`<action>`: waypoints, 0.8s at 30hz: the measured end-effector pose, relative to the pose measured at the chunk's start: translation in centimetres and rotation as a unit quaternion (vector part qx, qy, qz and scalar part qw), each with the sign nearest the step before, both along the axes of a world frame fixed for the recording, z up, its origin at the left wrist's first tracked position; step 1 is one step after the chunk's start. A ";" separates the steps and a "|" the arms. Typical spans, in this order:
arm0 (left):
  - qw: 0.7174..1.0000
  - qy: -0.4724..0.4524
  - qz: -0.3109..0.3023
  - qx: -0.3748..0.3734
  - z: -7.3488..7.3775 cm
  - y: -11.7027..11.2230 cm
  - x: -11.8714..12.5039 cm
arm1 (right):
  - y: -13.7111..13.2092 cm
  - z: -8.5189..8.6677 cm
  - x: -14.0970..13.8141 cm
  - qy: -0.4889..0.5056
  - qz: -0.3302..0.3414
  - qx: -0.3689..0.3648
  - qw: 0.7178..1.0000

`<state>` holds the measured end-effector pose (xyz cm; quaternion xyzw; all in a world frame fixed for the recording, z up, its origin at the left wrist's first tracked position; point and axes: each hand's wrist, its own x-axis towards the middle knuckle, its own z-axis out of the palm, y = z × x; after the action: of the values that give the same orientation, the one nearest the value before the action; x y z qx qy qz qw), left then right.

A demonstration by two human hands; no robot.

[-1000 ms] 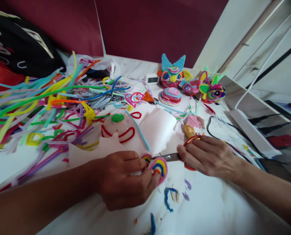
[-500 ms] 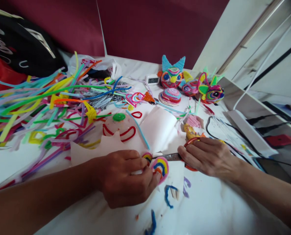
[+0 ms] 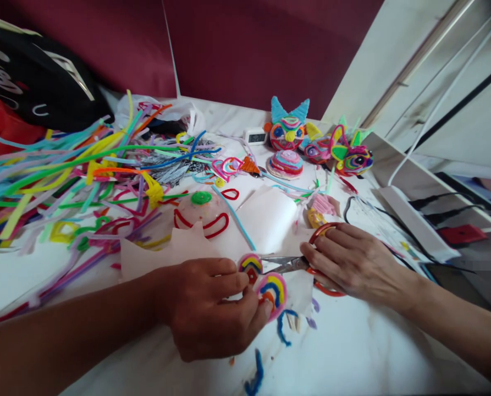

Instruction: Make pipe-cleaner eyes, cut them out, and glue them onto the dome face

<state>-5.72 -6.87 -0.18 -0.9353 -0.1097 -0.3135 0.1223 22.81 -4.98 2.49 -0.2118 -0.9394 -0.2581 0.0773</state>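
Observation:
My left hand is closed in a pinch on a small craft piece of two rainbow pipe-cleaner coils glued on white paper. My right hand grips red-handled scissors. Their metal blades are parted and point left at the gap between the two coils. Both hands hover just above the white tabletop, near its front edge. Short blue and purple pipe-cleaner scraps lie under the piece.
A big heap of coloured pipe cleaners covers the left. A foam dome with red lines and a green coil sits on white paper. Finished pipe-cleaner animal heads and a small clock stand at the back. A white power strip lies right.
The scissor blades have opened and my right hand has spread with the handles. My left hand has turned the rainbow piece slightly, so both coils show more.

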 end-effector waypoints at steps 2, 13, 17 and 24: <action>0.999 0.004 -0.028 0.020 0.2 0.3 -0.3 | -0.4 0.4 0.6 -0.007 -0.025 -0.040 0.999; 0.995 -0.068 -0.019 0.071 1.3 0.6 -0.1 | -5.4 2.5 0.6 0.469 -0.241 -0.465 0.711; 0.985 -0.036 -0.006 0.166 3.3 -0.1 0.4 | -5.9 2.7 -3.1 0.573 -0.153 -0.644 0.483; 0.969 -0.014 -0.025 0.246 6.2 -1.3 0.8 | -6.5 3.3 -4.9 0.636 -0.083 -0.662 0.387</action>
<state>-4.95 -8.20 6.04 -0.8743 -0.0070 -0.3468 0.3395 17.90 -11.49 5.74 -0.3751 -0.4676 0.6509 0.4658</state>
